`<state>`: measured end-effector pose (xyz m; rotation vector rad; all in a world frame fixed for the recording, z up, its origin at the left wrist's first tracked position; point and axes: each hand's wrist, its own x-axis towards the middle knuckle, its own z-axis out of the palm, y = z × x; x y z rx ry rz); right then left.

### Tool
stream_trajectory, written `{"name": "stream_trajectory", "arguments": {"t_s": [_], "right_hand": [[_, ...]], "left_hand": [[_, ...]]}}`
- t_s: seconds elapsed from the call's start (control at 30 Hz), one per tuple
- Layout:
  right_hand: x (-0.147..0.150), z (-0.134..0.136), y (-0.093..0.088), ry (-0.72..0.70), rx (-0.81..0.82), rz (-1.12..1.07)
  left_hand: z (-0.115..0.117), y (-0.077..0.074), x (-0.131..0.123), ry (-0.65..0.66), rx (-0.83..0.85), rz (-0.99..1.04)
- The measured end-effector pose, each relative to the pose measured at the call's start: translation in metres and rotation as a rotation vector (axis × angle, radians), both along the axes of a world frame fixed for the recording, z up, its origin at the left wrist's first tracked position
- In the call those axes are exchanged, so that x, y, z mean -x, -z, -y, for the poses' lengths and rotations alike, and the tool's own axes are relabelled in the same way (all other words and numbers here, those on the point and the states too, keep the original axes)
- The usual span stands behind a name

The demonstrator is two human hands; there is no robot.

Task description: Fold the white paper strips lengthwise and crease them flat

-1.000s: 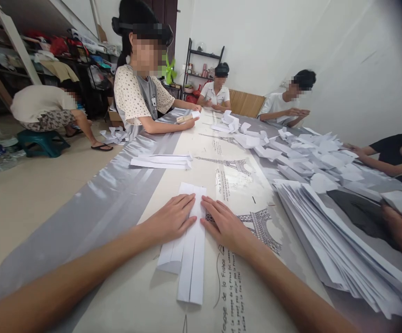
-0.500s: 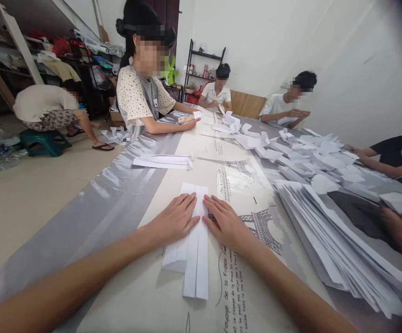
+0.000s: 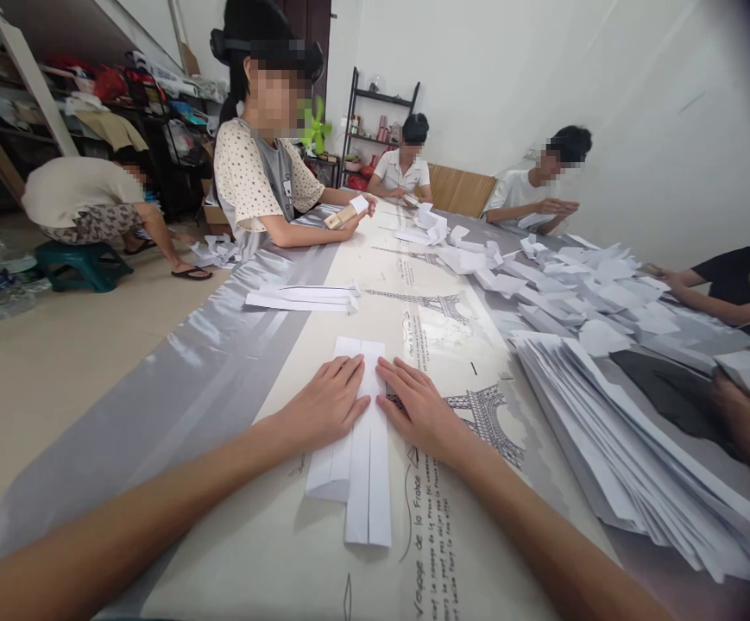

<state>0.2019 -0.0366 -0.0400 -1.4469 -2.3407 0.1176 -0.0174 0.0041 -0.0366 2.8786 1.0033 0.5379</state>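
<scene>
A long folded strip of white paper (image 3: 368, 483) lies lengthwise in front of me, with a lengthwise seam down its middle. Under its left side shows a second folded sheet of paper (image 3: 328, 479), partly covered. My left hand (image 3: 334, 398) lies flat with fingers extended over the left part of these papers. On the right edge of the strip rests my right hand (image 3: 419, 404), its fingers stretched out and palm down. The fingertips of both hands come close together, with a narrow band of paper between them.
Flat folded strips (image 3: 302, 298) lie farther off on the table (image 3: 251, 595). To the right are a stack of folded sheets (image 3: 614, 457) and a heap of folded pieces (image 3: 582, 285). A person (image 3: 264, 164) holds a wooden block and paper at left; several others sit around.
Both hands stay flat on the paper, almost unmoved. The view has shifted slightly. The person at the left has turned the wooden block and white paper a little upward.
</scene>
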Motion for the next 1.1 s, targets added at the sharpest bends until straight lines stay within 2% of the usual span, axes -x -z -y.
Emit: {"name": "stream_trajectory", "arguments": {"t_s": [0.17,0.3,0.43,0.53,0.73,0.93,1.1], "right_hand": [[0.000,0.001,-0.002,-0.006,-0.008,-0.018],[0.000,0.020,-0.023,-0.053,-0.012,-0.105],[0.006,0.048,-0.046,-0.475,0.131,-0.059],[0.017,0.060,-0.050,-0.584,0.039,0.044],[0.030,0.066,-0.045,-0.572,-0.086,0.173],[0.034,0.072,-0.046,-0.574,-0.196,0.211],[0.040,0.071,-0.041,-0.500,-0.168,0.142]], "left_hand": [[0.000,0.000,-0.001,0.000,-0.021,-0.042],[-0.003,0.003,0.000,-0.020,-0.007,-0.046],[-0.012,0.008,0.007,-0.075,0.014,-0.028],[-0.016,0.009,0.011,-0.094,0.015,-0.007],[-0.014,0.004,0.010,-0.114,-0.003,-0.077],[-0.013,0.003,0.009,-0.104,0.015,-0.038],[-0.016,0.007,0.010,-0.091,-0.013,-0.021]]}}
